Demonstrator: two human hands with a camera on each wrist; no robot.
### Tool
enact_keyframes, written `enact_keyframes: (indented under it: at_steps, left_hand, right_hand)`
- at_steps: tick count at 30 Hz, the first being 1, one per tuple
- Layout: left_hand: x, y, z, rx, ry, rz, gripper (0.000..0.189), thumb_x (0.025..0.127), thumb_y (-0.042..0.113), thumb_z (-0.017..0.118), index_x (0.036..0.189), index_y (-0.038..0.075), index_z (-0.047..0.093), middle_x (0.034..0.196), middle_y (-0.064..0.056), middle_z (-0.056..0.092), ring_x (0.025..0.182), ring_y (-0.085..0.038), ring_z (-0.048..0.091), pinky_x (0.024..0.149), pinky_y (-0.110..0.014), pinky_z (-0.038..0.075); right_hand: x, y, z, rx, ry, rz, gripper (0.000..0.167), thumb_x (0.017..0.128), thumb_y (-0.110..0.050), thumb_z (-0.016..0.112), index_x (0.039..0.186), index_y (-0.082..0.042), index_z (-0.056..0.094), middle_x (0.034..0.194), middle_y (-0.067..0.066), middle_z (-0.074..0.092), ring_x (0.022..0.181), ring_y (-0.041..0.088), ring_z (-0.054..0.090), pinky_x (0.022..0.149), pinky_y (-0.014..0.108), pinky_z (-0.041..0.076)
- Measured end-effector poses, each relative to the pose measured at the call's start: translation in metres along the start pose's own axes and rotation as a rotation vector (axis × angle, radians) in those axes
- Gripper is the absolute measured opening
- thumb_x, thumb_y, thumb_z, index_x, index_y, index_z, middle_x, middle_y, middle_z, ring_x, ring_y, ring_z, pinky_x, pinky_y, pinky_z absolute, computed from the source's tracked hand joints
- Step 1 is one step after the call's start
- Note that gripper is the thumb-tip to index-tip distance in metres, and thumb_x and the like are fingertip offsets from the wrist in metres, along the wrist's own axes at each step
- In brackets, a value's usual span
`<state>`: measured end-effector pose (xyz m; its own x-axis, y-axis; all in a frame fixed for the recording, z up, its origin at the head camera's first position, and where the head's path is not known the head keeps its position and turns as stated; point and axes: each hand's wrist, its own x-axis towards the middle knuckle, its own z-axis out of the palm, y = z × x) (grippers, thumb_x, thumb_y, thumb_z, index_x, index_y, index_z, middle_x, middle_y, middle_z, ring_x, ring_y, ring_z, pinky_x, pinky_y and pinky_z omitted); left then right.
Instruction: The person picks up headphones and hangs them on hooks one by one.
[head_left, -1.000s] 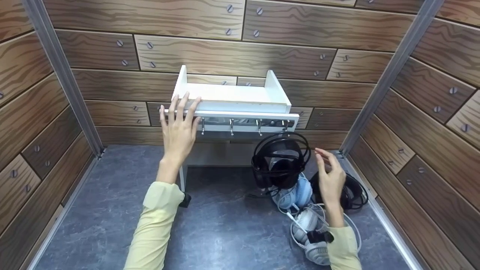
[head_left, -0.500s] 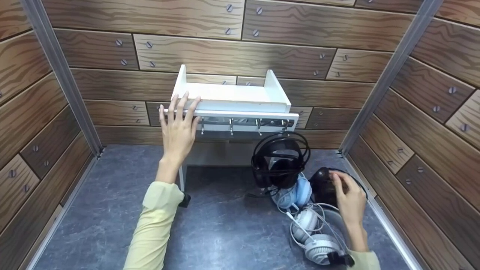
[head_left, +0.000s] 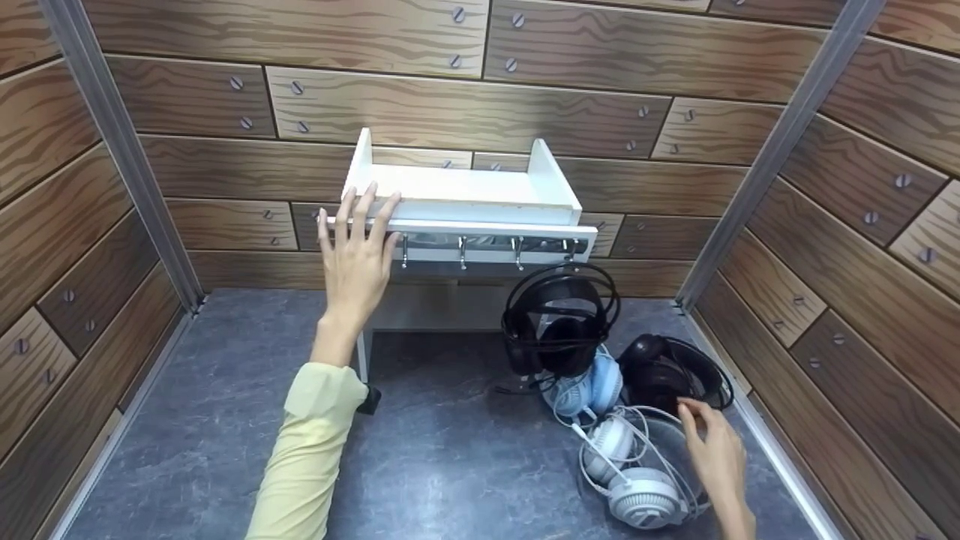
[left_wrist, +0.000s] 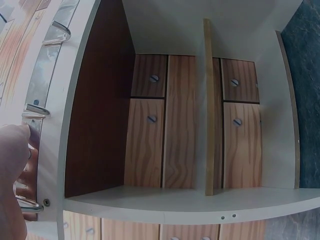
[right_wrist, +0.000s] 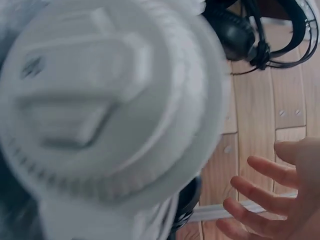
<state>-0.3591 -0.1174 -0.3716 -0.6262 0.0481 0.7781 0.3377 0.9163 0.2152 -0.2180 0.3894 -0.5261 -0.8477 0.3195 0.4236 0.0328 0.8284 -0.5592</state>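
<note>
My left hand (head_left: 352, 277) rests with fingers straight on the left end of a white rack (head_left: 480, 214), across its rail of metal hooks (head_left: 463, 253). In the left wrist view part of that hand (left_wrist: 12, 175) touches the rail near the hooks. My right hand (head_left: 716, 454) holds nothing. It is beside white headphones (head_left: 645, 495) on the floor at the right. In the right wrist view its fingers (right_wrist: 270, 200) are spread, and a blurred white ear cup (right_wrist: 110, 100) fills the left side. Black headphones (head_left: 664, 375) lie just beyond this hand.
Another pair of black headphones (head_left: 562, 322) is below the rightmost hook; whether it hangs there I cannot tell. Light blue headphones (head_left: 589, 386) lie beneath it. Wood-patterned walls (head_left: 825, 247) with metal corner strips enclose the dark grey floor (head_left: 450, 450).
My right hand has moved from beside the upper black headphones, over the black pair at the right, down towards the white headphones. My left hand has stayed on the rack.
</note>
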Motion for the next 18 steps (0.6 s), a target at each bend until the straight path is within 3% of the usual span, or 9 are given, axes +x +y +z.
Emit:
enact_keyframes:
  at_steps: [5, 9, 15, 18]
  left_hand:
    - [-0.001, 0.000, 0.000, 0.001, 0.011, 0.001, 0.049, 0.107, 0.038, 0.044, 0.156, 0.036, 0.038, 0.165, 0.002, 0.027, 0.155, -0.025, 0.014, 0.125, -0.054, -0.005]
    - [-0.001, 0.000, 0.001, 0.005, 0.014, 0.004, 0.049, 0.107, 0.038, 0.044, 0.155, 0.035, 0.038, 0.165, 0.001, 0.027, 0.155, -0.026, 0.014, 0.125, -0.053, -0.005]
    - [0.000, 0.000, 0.001, -0.010, 0.007, -0.001, 0.049, 0.107, 0.037, 0.046, 0.155, 0.035, 0.038, 0.165, 0.002, 0.027, 0.155, -0.025, 0.014, 0.125, -0.054, -0.005]
    - [0.000, 0.001, 0.001, -0.010, 0.007, -0.003, 0.049, 0.106, 0.037, 0.046, 0.155, 0.035, 0.039, 0.165, 0.002, 0.027, 0.155, -0.025, 0.014, 0.125, -0.054, -0.004]
  right_hand:
    - [-0.009, 0.024, 0.002, -0.073, -0.034, 0.049, 0.030, 0.101, -0.022, 0.061, 0.124, -0.005, 0.067, 0.122, 0.033, 0.062, 0.108, 0.056, 0.058, 0.086, 0.065, 0.044]
    - [-0.016, 0.044, 0.004, -0.123, -0.131, 0.139, 0.042, 0.103, -0.027, 0.056, 0.134, 0.000, 0.056, 0.130, 0.042, 0.051, 0.112, 0.065, 0.048, 0.092, 0.070, 0.039]
    - [-0.023, 0.071, 0.008, -0.115, -0.353, 0.306, 0.064, 0.106, -0.043, 0.041, 0.144, 0.008, 0.033, 0.140, 0.047, 0.036, 0.125, 0.066, 0.039, 0.102, 0.073, 0.035]
    - [-0.025, 0.078, 0.012, -0.086, -0.386, 0.357, 0.067, 0.105, -0.043, 0.040, 0.143, 0.012, 0.029, 0.143, 0.046, 0.032, 0.129, 0.065, 0.036, 0.105, 0.071, 0.034]
